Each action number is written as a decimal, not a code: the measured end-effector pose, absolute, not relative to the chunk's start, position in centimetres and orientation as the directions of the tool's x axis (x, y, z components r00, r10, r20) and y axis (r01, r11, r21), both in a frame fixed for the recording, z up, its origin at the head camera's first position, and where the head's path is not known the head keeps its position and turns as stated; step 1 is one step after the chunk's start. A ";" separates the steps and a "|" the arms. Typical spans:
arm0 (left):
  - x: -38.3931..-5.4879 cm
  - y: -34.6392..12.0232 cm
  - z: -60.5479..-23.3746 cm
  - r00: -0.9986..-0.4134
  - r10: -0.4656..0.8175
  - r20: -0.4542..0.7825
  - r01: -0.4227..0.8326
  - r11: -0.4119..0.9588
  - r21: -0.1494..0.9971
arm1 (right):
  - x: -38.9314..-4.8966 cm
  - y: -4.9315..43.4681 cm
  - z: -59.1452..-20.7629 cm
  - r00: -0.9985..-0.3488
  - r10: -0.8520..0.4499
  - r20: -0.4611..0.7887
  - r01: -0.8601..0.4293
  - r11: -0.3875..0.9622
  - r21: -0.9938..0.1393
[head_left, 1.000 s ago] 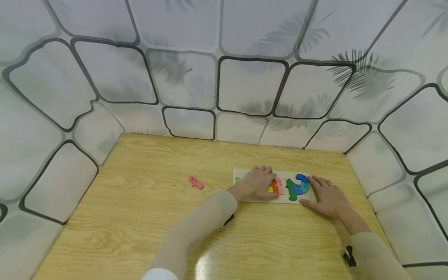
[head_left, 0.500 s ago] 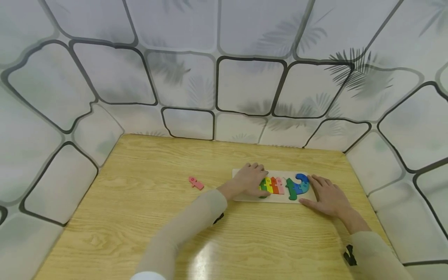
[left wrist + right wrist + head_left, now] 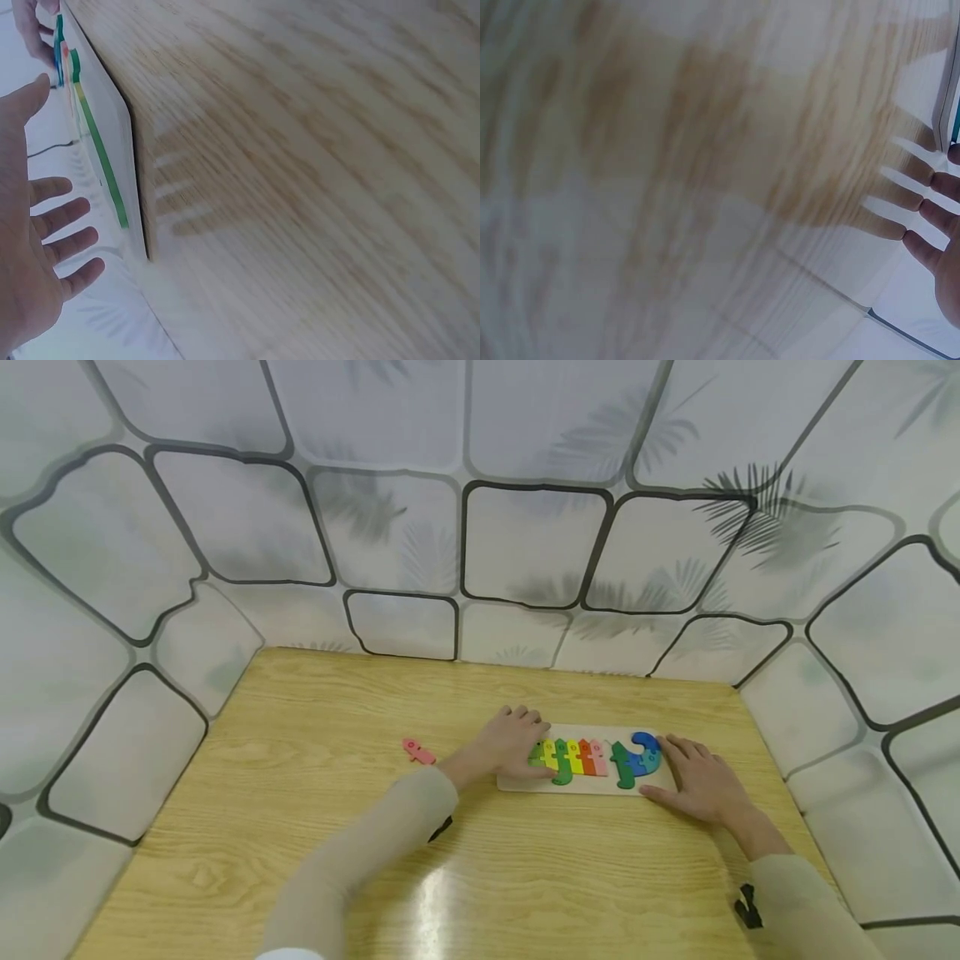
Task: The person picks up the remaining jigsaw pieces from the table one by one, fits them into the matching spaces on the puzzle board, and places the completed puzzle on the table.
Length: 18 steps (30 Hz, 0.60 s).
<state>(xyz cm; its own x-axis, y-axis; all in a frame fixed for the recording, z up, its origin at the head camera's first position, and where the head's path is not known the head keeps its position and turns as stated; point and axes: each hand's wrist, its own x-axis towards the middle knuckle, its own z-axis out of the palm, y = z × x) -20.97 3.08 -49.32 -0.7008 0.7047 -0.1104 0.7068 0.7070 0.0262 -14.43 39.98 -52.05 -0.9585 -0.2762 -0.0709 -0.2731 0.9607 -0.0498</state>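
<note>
A pale puzzle board [image 3: 592, 786] lies flat on the table, holding a row of colourful interlocking pieces [image 3: 574, 757]. Blue and dark green pieces [image 3: 643, 762] form a curved shape at its right end. My left hand [image 3: 504, 745] hovers over the board's left end with fingers spread and fairly straight, hiding that part. In the left wrist view the left hand [image 3: 30, 232] holds nothing and its fingertips stand apart from the board. My right hand [image 3: 697, 781] rests at the board's right edge, thumb and fingers extended. In the right wrist view, its fingertips touch the table.
A loose pink puzzle piece [image 3: 417, 751] lies on the wooden table [image 3: 570, 877], left of the board near the left forearm. Patterned white walls [image 3: 405, 622] enclose the table at the back and sides.
My left hand has moved left along the board, uncovering the red, yellow and green pieces. The right hand has stayed at the right edge. The pink piece has not moved on the table.
</note>
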 end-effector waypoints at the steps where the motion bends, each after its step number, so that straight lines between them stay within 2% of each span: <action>1: -20.9 2.8 -49.3 -0.703 0.704 -0.105 0.705 0.708 0.025 | -14.4 39.9 -52.0 -0.958 -0.277 -0.071 -0.273 0.961 -0.050; 12: -20.3 -0.5 -49.0 -0.746 0.661 -0.087 0.656 0.751 0.076 | -14.4 39.8 -51.9 -0.959 -0.275 -0.070 -0.271 0.961 -0.061; 18: -20.0 -2.6 -49.1 -0.769 0.633 -0.084 0.631 0.774 0.058 | -14.3 39.8 -51.9 -0.959 -0.276 -0.063 -0.272 0.960 -0.067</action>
<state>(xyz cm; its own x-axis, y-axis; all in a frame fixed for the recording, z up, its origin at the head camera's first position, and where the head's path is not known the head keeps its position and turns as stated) -20.02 -2.61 -49.09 -0.7693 0.6333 -0.0843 0.6306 0.7739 0.0581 -14.29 39.76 -51.89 -0.9590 -0.2764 -0.0631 -0.2722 0.9599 -0.0672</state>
